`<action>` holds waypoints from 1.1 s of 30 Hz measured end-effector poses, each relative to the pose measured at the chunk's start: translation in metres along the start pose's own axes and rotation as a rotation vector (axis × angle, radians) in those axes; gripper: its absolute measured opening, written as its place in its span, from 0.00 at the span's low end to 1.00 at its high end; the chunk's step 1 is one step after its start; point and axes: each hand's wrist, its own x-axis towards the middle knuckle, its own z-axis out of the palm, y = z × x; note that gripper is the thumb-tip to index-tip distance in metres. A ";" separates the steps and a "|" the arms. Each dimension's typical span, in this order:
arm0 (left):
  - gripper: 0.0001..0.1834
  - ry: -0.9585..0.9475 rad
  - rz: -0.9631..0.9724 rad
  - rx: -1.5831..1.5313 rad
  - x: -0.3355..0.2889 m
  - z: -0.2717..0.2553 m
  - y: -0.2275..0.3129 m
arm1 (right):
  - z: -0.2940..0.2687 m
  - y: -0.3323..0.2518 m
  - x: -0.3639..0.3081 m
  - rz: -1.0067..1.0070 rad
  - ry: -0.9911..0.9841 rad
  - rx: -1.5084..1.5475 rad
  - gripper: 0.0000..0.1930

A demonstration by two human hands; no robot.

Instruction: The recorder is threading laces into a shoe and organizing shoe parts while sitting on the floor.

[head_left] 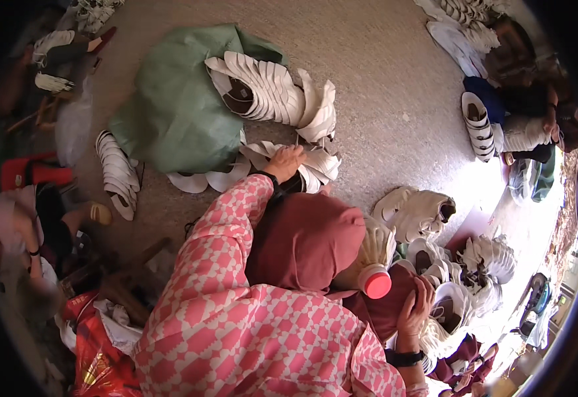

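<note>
My left hand (pixel 287 163) reaches past my left knee (pixel 309 241) to a row of cream shoe uppers (pixel 320 165) on the floor. Its fingers are curled over the near end of that row. Against my other knee (pixel 385 301) rests my right hand (pixel 416 307), fingers stretched out and holding nothing I can see. Between my knees sits a pale, ribbed thing with a round red end (pixel 376 282); its kind is unclear. Just ahead, a nested stack of cream shoe uppers (pixel 262 86) lies partly on a green sheet (pixel 180 99).
More cream uppers (pixel 411 212) are heaped at my right, with others (pixel 487 261) beyond. A narrow stack (pixel 117 172) lies left of the sheet. Other people (pixel 534 112) sit at the right and left edges. A shiny red bag (pixel 97 351) is at lower left.
</note>
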 end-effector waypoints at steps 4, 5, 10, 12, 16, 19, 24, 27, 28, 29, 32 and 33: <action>0.06 -0.020 0.014 -0.101 -0.041 -0.020 0.008 | 0.002 0.002 -0.002 -0.039 0.039 0.019 0.16; 0.05 -0.065 -0.070 -0.122 -0.053 -0.028 0.006 | 0.003 0.003 -0.002 -0.053 0.055 0.009 0.16; 0.05 -0.026 -0.178 -0.128 -0.125 -0.103 -0.019 | 0.006 0.008 -0.011 -0.065 0.148 0.012 0.15; 0.12 -0.065 -0.203 -0.056 -0.152 -0.148 -0.024 | 0.009 0.011 -0.013 -0.061 0.187 0.044 0.15; 0.22 -0.011 -0.172 0.064 -0.174 -0.246 -0.015 | 0.014 0.017 -0.016 -0.051 0.222 0.032 0.15; 0.29 0.147 -0.137 0.120 -0.175 -0.317 0.001 | 0.018 0.020 -0.019 -0.047 0.232 0.024 0.15; 0.23 0.409 -0.087 -0.239 -0.141 -0.392 0.033 | 0.021 0.020 -0.023 -0.036 0.318 0.013 0.14; 0.19 0.461 0.226 -0.696 -0.103 -0.404 0.055 | 0.005 0.012 -0.015 0.129 0.117 0.102 0.15; 0.19 0.359 0.250 -0.830 -0.091 -0.401 0.066 | -0.003 0.010 -0.005 0.306 0.083 0.493 0.19; 0.20 0.239 0.270 -0.967 -0.079 -0.395 0.078 | -0.013 0.002 0.003 0.294 0.165 0.852 0.23; 0.20 -0.088 0.266 -1.210 -0.053 -0.365 0.125 | -0.049 -0.018 0.031 0.011 0.321 1.193 0.26; 0.21 -0.173 0.250 -1.244 -0.046 -0.353 0.143 | -0.057 -0.027 0.037 -0.106 0.304 1.374 0.27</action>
